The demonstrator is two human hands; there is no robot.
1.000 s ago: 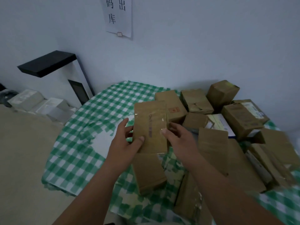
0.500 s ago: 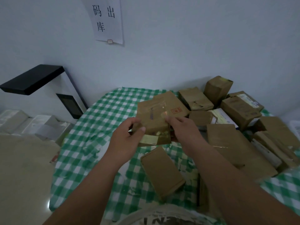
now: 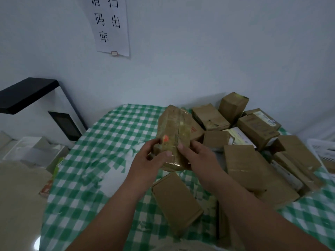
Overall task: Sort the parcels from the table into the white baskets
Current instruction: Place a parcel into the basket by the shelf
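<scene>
I hold one taped brown parcel [image 3: 174,131] above the table with both hands. It is tipped up so a taped face with a small red mark shows. My left hand [image 3: 149,160] grips its lower left edge, thumb on the front. My right hand [image 3: 197,157] grips the lower right edge. Another flat brown parcel [image 3: 176,201] lies on the green checked tablecloth [image 3: 101,156] just below my hands. Several more brown parcels [image 3: 253,171] are piled on the right half of the table. A white basket [image 3: 324,151] shows at the right edge.
A black-topped white scanner stand [image 3: 45,109] stands left of the table against the wall. White plastic bins [image 3: 30,151] sit on the floor below it. A paper sign [image 3: 110,24] hangs on the wall.
The parcel has been turned in my hands from its flat printed face to a taped face with a red mark. My head has moved closer to the table.
</scene>
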